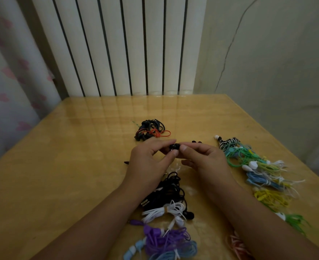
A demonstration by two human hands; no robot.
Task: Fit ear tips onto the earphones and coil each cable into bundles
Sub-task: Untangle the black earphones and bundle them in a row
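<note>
One purple bundle (166, 239) and one blue bundle (175, 253) lie closest. Above them, over the table (61, 166), two hands – left hand (147, 162), right hand (203, 160) – both pinch one black earbud (174, 147) between their fingertips.

Dim, even indoor light with a yellowish cast. The glossy table (79, 147) carries pale streaked reflections of the white radiator (117, 44) along its far edge, the only glare present. Shadows under the forearms are soft and faint. Wide-angle distortion bows the wall (277, 53) and curtain (8, 72) outward at the sides. Detail is slightly soft throughout, and the corners are darker and more smeared than the centre.
</note>
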